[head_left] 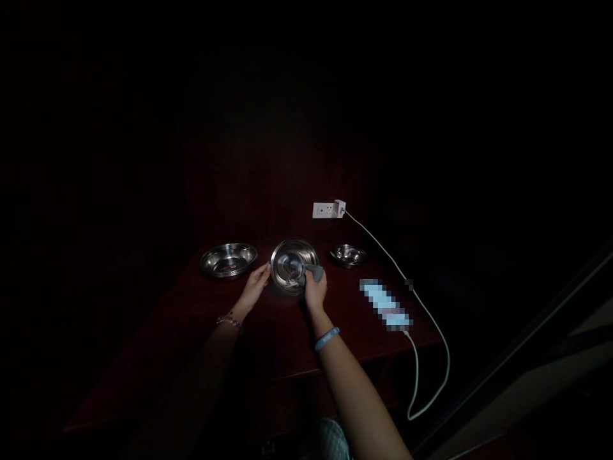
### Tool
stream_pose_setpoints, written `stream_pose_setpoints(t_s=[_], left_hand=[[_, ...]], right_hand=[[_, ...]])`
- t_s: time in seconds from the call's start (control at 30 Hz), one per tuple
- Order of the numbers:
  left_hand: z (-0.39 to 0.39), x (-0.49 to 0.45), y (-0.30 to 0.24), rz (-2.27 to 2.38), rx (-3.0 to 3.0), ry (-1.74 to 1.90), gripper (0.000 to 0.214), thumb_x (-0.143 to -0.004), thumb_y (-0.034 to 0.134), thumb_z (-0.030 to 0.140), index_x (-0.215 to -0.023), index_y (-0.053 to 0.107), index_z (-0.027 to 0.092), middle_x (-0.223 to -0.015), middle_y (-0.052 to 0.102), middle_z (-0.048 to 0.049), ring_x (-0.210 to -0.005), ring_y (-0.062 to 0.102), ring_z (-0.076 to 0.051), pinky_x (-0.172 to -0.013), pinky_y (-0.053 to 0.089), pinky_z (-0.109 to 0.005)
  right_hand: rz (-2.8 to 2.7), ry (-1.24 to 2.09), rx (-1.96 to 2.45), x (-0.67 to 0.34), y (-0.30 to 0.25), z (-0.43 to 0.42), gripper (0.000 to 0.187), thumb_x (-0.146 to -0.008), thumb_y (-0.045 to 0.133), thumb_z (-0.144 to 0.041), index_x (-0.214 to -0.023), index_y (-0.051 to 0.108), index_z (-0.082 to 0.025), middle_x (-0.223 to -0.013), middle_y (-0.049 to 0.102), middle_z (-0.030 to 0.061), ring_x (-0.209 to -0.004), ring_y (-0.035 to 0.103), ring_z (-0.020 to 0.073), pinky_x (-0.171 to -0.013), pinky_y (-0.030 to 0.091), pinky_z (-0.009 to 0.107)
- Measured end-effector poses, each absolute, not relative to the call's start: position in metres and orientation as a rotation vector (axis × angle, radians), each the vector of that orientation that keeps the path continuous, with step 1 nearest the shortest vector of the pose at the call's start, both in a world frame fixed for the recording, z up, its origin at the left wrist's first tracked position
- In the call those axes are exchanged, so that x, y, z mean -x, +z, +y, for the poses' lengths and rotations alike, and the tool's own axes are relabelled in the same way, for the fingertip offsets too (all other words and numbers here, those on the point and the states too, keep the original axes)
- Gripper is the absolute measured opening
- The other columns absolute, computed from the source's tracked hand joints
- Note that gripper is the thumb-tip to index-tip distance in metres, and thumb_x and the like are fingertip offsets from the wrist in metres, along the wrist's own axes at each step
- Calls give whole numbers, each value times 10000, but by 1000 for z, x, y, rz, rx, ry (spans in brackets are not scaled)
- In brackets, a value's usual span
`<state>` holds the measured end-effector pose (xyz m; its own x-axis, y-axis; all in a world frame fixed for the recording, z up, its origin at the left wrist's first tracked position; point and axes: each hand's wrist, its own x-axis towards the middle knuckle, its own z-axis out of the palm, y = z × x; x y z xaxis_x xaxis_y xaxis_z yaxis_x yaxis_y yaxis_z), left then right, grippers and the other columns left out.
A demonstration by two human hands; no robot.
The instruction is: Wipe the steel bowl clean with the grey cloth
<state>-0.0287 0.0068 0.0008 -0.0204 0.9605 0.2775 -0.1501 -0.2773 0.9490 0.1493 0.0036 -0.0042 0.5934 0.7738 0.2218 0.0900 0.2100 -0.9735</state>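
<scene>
A steel bowl [287, 259] is tipped up toward me on the dark red table [278, 332]. My left hand [256, 284] grips its left rim with curled fingers. My right hand [316, 289] is closed on a grey cloth [311, 273] pressed against the inside of the bowl at its right edge. A beaded bracelet sits on my left wrist and a blue band on my right wrist.
A wider steel bowl [228, 259] stands to the left and a small steel bowl [348, 255] to the right. A lit phone [384, 305] lies at the right, its white cable [431, 319] running to a charger in a white socket strip [329, 209]. Surroundings are dark.
</scene>
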Motion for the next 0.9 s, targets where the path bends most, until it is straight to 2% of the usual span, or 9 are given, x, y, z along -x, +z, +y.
stream_pose_setpoints(t_s=[0.5, 0.73, 0.9], left_hand=[[9, 29, -1, 947, -1260, 1465, 817, -663, 774, 733, -1261, 740, 178, -1363, 705, -159, -1270, 625, -357, -999, 538, -462], [7, 28, 1, 979, -1258, 1472, 686, -745, 749, 658, -1250, 750, 193, -1316, 732, -140, -1271, 625, -345, -971, 551, -414], [5, 28, 2, 961, -1273, 1473, 686, -757, 731, 668, -1249, 747, 190, -1289, 740, -141, -1249, 635, -334, -973, 550, -422]], right_hand=[[-847, 543, 1321, -150, -2, 1, 230, -744, 606, -377, -928, 656, -247, -909, 754, 31, -854, 680, 241, -789, 499, 325], [-840, 556, 1279, -150, -4, 3, 220, -740, 607, -365, -918, 649, -243, -907, 751, 31, -849, 682, 236, -780, 500, 318], [-858, 555, 1279, -150, -6, 5, 232, -750, 599, -381, -931, 646, -244, -924, 755, 34, -859, 678, 237, -789, 497, 325]])
